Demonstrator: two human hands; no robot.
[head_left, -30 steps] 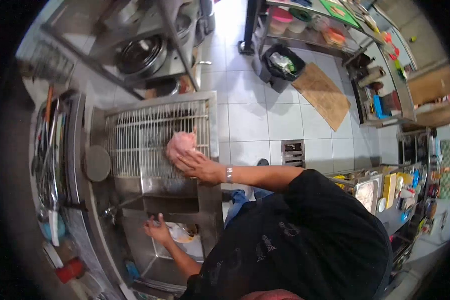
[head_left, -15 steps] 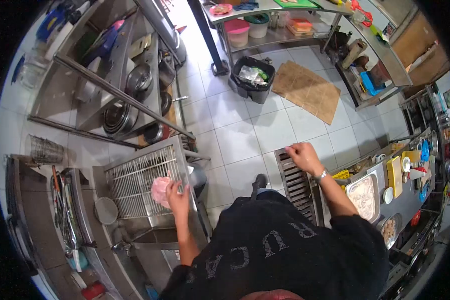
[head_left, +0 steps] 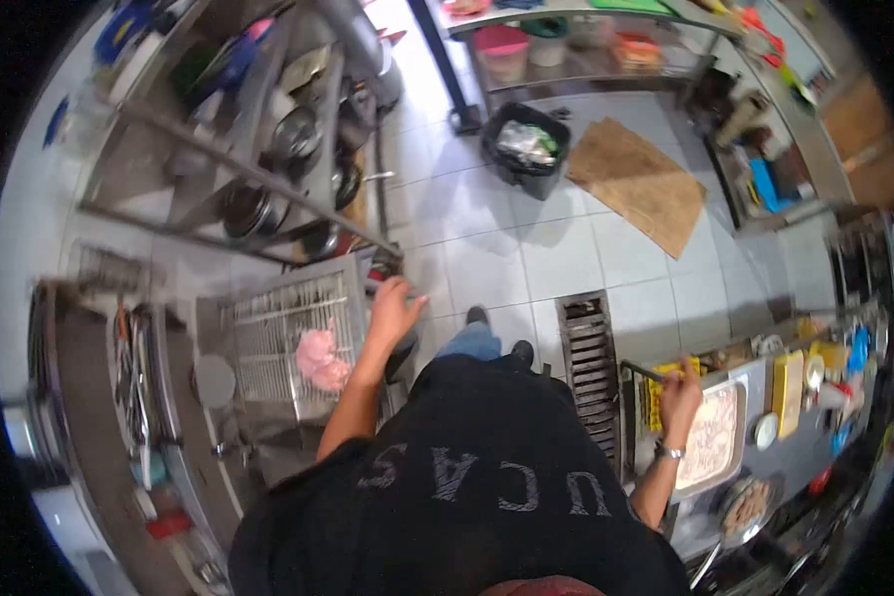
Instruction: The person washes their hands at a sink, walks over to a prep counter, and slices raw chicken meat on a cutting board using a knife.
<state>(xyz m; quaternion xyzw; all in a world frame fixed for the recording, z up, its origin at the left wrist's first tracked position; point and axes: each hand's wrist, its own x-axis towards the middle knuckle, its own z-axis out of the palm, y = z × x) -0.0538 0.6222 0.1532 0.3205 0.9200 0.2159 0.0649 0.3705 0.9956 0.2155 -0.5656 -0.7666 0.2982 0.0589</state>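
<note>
My left hand (head_left: 395,310) is in the air to the right of the rack, holding nothing, with its fingers loosely apart. Raw pink meat (head_left: 322,360) lies on the wire rack (head_left: 258,316) over the steel sink unit, apart from my hand. My right hand (head_left: 679,399), with a metal band at the wrist, is by the left edge of a metal tray (head_left: 713,437) of pale food. Its fingers are partly stretched and no object shows in them.
A lined bin (head_left: 526,149) and flattened cardboard (head_left: 638,184) are on the tiled floor. A floor grate (head_left: 589,372) lies between the sink side and the right counter. A steel pot shelf (head_left: 258,179) stands at upper left. A bowl of food (head_left: 748,509) is near the tray.
My right hand left the meat, swung right and is now beside the tray. My left hand went from the sink to the meat, then away from it to the right. The view has turned.
</note>
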